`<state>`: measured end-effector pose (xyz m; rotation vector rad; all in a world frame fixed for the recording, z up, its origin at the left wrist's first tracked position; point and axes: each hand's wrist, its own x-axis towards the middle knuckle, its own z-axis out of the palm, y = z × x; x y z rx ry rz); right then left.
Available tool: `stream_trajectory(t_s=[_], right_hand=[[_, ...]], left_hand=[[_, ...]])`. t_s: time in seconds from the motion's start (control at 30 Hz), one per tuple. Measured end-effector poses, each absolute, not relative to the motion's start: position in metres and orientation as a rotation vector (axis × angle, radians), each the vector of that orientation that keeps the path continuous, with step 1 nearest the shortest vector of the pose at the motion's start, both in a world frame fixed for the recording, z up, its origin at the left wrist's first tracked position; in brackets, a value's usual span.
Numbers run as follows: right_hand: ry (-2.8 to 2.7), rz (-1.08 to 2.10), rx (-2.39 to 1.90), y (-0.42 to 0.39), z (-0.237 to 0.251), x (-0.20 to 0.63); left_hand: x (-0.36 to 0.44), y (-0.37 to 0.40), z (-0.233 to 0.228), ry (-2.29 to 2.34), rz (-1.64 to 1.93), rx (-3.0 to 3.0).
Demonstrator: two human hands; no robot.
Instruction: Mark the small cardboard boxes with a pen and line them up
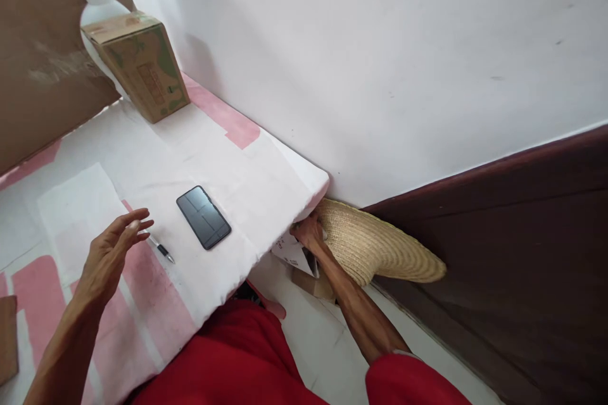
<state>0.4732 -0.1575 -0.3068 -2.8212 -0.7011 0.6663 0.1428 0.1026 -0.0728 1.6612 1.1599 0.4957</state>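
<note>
Head view: the person sits at a white-and-pink covered table (pixel 266 177) that stands against a white wall (pixel 380 44).

Left hand (pixel 111 250): raised just above the table surface, fingers spread and slightly curled, palm facing right. The hand is released and holds nothing. A pen (pixel 161 249) lies on the table just beside its fingertips, not touching them. A black phone (pixel 204 217) lies flat, screen up, just beyond the pen, toward the wall.

Right hand (pixel 310 234): lowered beside the right end of the table, at the level of the table's edge. It rests against the brim of a straw hat (pixel 380 247). The fingers are turned away from the camera and partly hidden by the table end, so whether they are clenched on the brim or only touching it cannot be told. The hat lies tilted in the corner between the table end and the wall, its brim extending to the right along the dark lower band of the wall. White papers (pixel 292 253) and a small cardboard box (pixel 311 281) sit on the floor directly beneath the hand.

At the far end of the table, a brown cardboard carton (pixel 142 66) stands tilted, with a white plastic bottle (pixel 95 3) just behind it. The person wears red clothing (pixel 237 354).
</note>
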Motion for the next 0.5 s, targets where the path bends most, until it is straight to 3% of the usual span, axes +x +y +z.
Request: stream_trajectory(t_s=[0.33,0.5], right_hand=[[-0.790,0.709,-2.948,-0.151,-0.320,0.405],[-0.688,0.729,-2.940,-0.141,-0.327,0.413]], left_hand=[[0.170,0.050,-0.068,0.946,0.394,1.857],[0.181,0.032,-0.059,0.858,0.333,1.893]])
